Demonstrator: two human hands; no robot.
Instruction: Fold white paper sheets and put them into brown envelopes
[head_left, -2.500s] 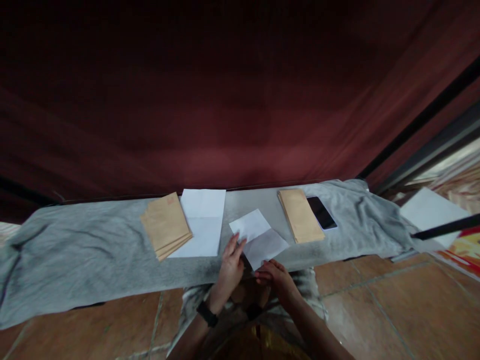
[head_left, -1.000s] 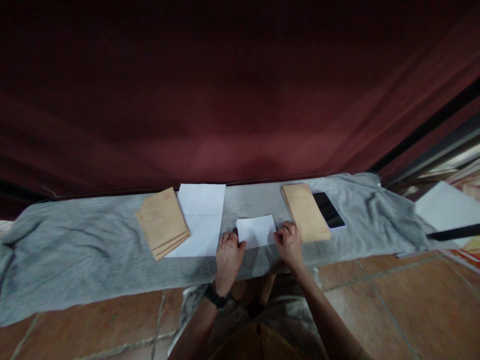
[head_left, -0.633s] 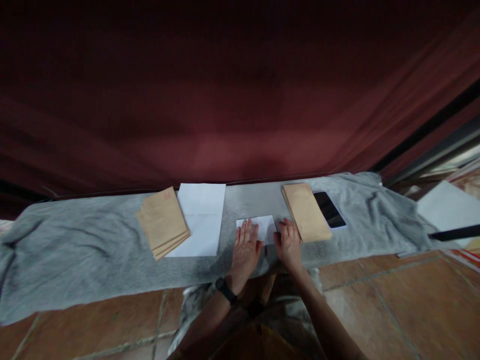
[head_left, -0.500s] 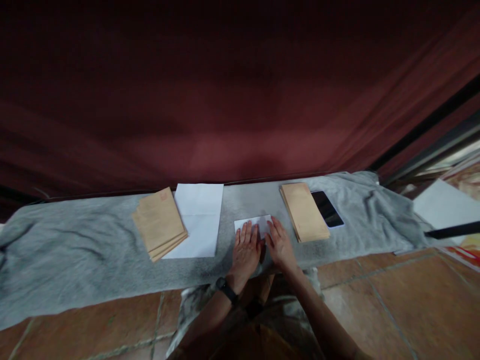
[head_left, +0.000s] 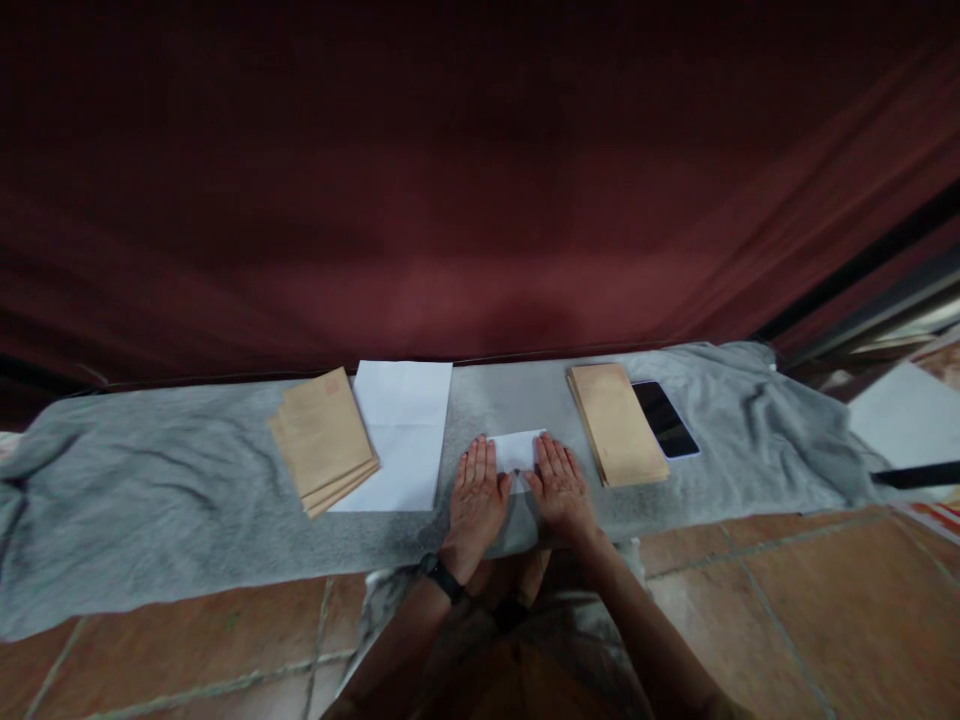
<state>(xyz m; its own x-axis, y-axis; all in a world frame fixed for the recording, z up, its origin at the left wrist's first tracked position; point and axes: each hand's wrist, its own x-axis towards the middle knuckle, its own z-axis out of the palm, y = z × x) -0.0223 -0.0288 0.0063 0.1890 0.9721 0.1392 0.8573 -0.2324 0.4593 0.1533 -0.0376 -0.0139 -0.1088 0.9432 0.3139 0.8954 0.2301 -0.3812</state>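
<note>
A small folded sheet of white paper (head_left: pixel 516 452) lies flat on the grey cloth in front of me. My left hand (head_left: pixel 477 495) presses on its left side, fingers stretched out and flat. On the right side rests my right hand (head_left: pixel 561 490), its fingers also extended over the paper's edge. Both palms face down, and the thumbs point toward each other near the paper's lower part. Parts of the paper are hidden under the fingers.
Brown envelopes (head_left: pixel 322 435) lie fanned at left, overlapping larger white sheets (head_left: pixel 405 440) with a crease across. To the right are another stack of brown envelopes (head_left: pixel 619 425) and a dark-screened phone (head_left: pixel 666 420). A grey cloth (head_left: pixel 187 500) covers the narrow surface; a dark red curtain (head_left: pixel 450 200) hangs behind.
My left hand has slid left across the paper to its left side. My hands are now farther apart, with more of the paper's middle showing. The view has shifted slightly.
</note>
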